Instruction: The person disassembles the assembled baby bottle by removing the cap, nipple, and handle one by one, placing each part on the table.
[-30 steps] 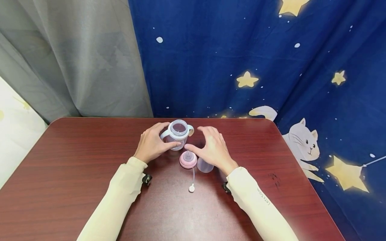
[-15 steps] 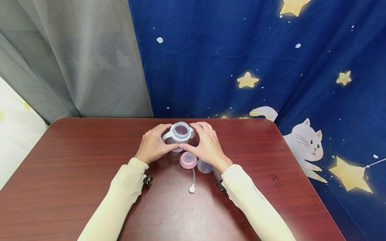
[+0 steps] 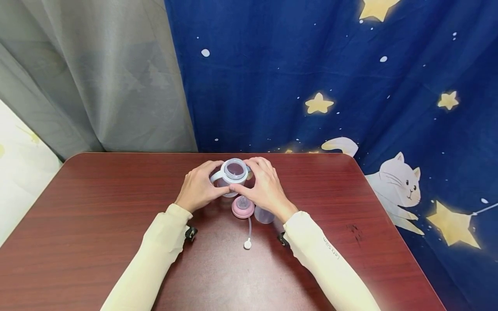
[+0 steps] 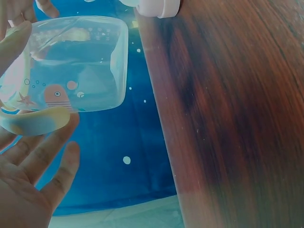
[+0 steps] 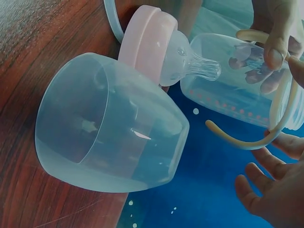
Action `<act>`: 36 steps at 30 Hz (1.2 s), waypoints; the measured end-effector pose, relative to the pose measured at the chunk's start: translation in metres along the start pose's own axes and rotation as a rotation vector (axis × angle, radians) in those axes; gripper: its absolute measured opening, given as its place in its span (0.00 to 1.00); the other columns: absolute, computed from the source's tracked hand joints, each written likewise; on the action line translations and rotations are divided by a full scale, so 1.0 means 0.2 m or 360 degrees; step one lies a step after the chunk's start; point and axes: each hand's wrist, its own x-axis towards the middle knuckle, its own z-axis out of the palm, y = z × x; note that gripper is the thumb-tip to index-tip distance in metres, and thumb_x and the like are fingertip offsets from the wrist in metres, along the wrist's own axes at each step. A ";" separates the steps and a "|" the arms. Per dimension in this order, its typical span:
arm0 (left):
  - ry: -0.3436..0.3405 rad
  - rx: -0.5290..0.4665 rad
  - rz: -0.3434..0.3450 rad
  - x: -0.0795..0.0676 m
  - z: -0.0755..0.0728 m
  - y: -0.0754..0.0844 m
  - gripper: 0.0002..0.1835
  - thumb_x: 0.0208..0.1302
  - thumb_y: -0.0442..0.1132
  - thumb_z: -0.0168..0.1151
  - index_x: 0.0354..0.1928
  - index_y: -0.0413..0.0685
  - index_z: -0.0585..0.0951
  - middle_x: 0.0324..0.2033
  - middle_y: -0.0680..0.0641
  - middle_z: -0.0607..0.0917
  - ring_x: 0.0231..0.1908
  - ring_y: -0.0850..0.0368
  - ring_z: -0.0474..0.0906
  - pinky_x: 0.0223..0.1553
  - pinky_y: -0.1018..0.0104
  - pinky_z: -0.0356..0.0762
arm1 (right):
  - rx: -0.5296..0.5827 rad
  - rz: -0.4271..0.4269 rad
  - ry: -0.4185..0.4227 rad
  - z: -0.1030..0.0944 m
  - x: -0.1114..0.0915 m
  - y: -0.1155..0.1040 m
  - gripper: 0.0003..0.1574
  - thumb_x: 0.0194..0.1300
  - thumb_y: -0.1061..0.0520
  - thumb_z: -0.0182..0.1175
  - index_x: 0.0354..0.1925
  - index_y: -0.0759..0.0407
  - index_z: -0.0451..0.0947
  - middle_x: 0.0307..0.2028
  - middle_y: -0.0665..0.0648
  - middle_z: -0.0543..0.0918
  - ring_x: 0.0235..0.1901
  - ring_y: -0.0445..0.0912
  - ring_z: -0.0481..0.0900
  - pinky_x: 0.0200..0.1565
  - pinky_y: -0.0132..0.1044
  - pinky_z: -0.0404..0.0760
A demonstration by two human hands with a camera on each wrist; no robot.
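Both hands hold an uncapped clear baby bottle [image 3: 235, 178] with a pale collar and two handles. It is upright, lifted above the table in the left wrist view. My left hand [image 3: 199, 185] grips its left side by one handle. On the other side my right hand [image 3: 265, 185] curls round the bottle and handle, its thumb across the front by the left thumb. A pink nipple cap [image 3: 243, 211] stands just in front, with a thin straw ending in a white weight [image 3: 247, 244]. Beside it, under the right wrist, stands a translucent dome cover [image 5: 109, 128].
All this is over a dark red wooden table [image 3: 116, 216], near its far edge. A grey curtain [image 3: 116, 77] and a blue star-patterned curtain [image 3: 264, 77] hang behind it. Black wrist straps [image 3: 190, 233] show at the sleeves.
My right hand has moved left and taken hold of the bottle, its thumb meeting the left one. The bottle has shifted slightly right and nearer. The cap and cover have stayed put.
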 end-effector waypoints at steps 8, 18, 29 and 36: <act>-0.0013 0.0004 0.0014 0.00 0.00 0.01 0.37 0.43 0.56 0.80 0.55 0.45 0.81 0.44 0.48 0.86 0.38 0.52 0.82 0.36 0.53 0.78 | 0.0009 -0.0048 0.0031 0.00 -0.01 0.00 0.40 0.54 0.36 0.73 0.57 0.56 0.77 0.55 0.54 0.75 0.60 0.50 0.67 0.60 0.48 0.66; -0.0011 -0.0003 -0.0012 0.00 -0.01 0.01 0.37 0.45 0.58 0.79 0.55 0.46 0.81 0.44 0.48 0.86 0.38 0.53 0.82 0.35 0.53 0.77 | 0.0045 -0.0058 0.0068 -0.02 0.01 -0.01 0.39 0.53 0.37 0.73 0.57 0.54 0.77 0.55 0.53 0.75 0.60 0.48 0.67 0.59 0.47 0.66; -0.0023 -0.0002 -0.0086 -0.01 -0.01 0.02 0.38 0.39 0.59 0.82 0.53 0.49 0.82 0.44 0.50 0.85 0.41 0.53 0.82 0.39 0.52 0.78 | 0.0144 -0.0130 0.0270 -0.12 0.03 0.00 0.36 0.54 0.41 0.74 0.55 0.57 0.77 0.53 0.55 0.77 0.58 0.49 0.70 0.61 0.45 0.67; -0.0045 0.0024 -0.0105 -0.02 -0.02 0.03 0.40 0.39 0.59 0.82 0.55 0.47 0.81 0.47 0.47 0.86 0.44 0.52 0.82 0.42 0.49 0.78 | 0.0238 -0.0068 0.0348 -0.22 0.04 0.00 0.37 0.55 0.41 0.74 0.57 0.58 0.77 0.56 0.56 0.76 0.60 0.49 0.69 0.62 0.46 0.67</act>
